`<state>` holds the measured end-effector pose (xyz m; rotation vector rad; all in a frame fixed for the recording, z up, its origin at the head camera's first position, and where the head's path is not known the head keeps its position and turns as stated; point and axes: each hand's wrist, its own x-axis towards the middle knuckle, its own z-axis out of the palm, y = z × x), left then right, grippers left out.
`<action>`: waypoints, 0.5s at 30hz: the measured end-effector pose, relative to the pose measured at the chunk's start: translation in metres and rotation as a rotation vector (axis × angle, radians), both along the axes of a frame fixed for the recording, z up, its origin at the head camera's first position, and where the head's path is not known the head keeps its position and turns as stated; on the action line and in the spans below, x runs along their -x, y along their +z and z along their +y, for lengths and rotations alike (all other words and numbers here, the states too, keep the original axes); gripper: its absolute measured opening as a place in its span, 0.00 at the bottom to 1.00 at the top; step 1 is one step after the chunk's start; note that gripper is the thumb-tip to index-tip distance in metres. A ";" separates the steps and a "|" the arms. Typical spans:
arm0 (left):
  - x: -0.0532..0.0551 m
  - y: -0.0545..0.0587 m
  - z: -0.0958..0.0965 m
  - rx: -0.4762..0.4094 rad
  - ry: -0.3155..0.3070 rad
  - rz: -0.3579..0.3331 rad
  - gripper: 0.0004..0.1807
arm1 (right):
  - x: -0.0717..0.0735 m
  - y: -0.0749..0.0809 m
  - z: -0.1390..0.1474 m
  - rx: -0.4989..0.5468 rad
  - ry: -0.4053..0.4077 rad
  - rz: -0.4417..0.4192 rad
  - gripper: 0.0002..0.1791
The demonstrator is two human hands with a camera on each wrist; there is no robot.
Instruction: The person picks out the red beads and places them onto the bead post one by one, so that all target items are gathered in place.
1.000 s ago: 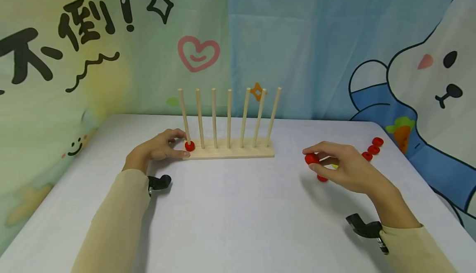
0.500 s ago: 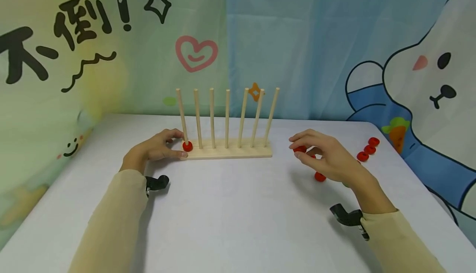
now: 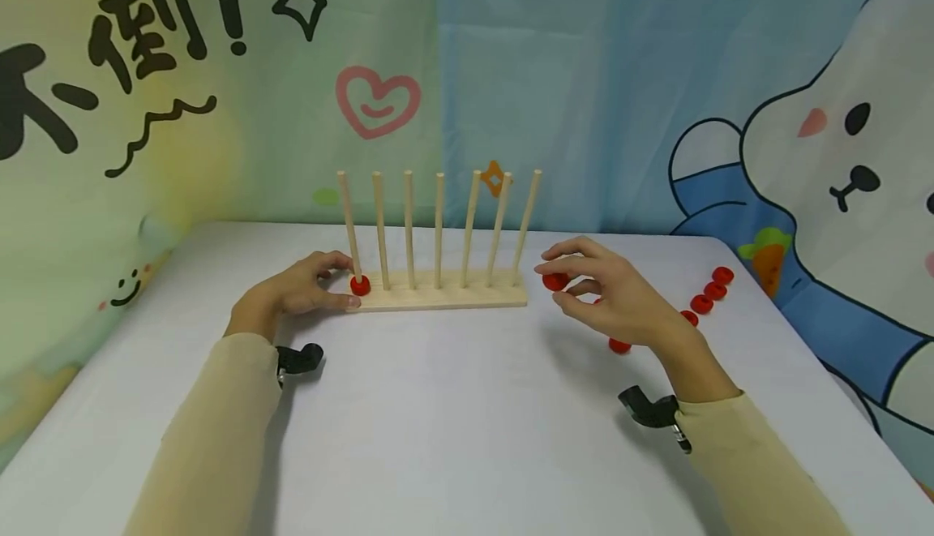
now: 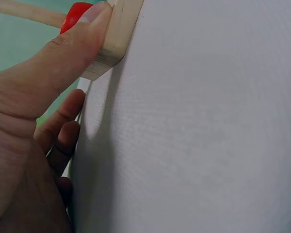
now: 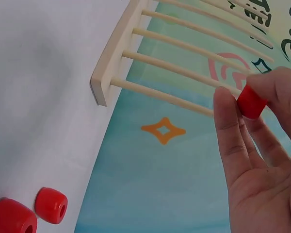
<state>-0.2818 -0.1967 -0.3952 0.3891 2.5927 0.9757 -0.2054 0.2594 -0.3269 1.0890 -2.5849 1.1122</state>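
Center right, pinching a red bead (image 3: 555,282), my right grip (image 3: 611,289) nears the pegged board (image 3: 441,298) my left grip (image 3: 297,285) holds, shortening the carry

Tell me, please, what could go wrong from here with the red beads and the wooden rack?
1. The right hand pinches one red bead with its fingertips above the table, so it could perhaps slip and roll away.
2. The left hand holds the wooden rack at one end only; a bump on the far pegs might turn it.
3. Loose beads lie near the right hand, so a low arm movement may scatter them.
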 end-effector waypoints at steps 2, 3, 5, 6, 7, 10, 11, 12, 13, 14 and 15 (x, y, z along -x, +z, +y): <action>-0.002 0.002 -0.002 0.005 0.001 0.000 0.34 | 0.002 -0.001 -0.003 0.004 0.010 0.013 0.22; -0.002 0.003 -0.003 0.006 0.000 0.000 0.34 | 0.002 -0.001 -0.004 0.001 0.008 0.024 0.22; -0.002 0.004 -0.003 0.002 -0.003 -0.004 0.35 | 0.003 0.001 -0.005 -0.002 0.015 0.043 0.22; -0.002 0.004 -0.003 -0.001 -0.001 -0.008 0.35 | 0.004 0.002 -0.006 -0.007 0.016 0.051 0.22; -0.001 0.003 -0.002 -0.002 0.000 -0.011 0.35 | 0.004 0.003 -0.006 -0.010 0.018 0.060 0.22; -0.001 0.002 -0.001 -0.009 0.001 -0.017 0.35 | 0.007 0.007 -0.008 -0.012 0.028 0.069 0.24; -0.001 0.002 -0.002 -0.007 0.003 -0.018 0.35 | 0.008 0.008 -0.009 -0.008 0.034 0.070 0.25; 0.000 0.001 -0.002 -0.007 0.003 -0.017 0.36 | 0.008 0.008 -0.011 -0.004 0.038 0.070 0.26; 0.000 0.001 -0.002 -0.007 0.003 -0.017 0.36 | 0.009 0.009 -0.012 0.002 0.045 0.068 0.27; 0.001 0.001 -0.003 -0.009 0.003 -0.018 0.36 | 0.009 0.010 -0.014 0.011 0.050 0.066 0.27; 0.001 0.000 -0.003 -0.010 0.003 -0.019 0.36 | 0.009 0.011 -0.016 0.020 0.055 0.063 0.27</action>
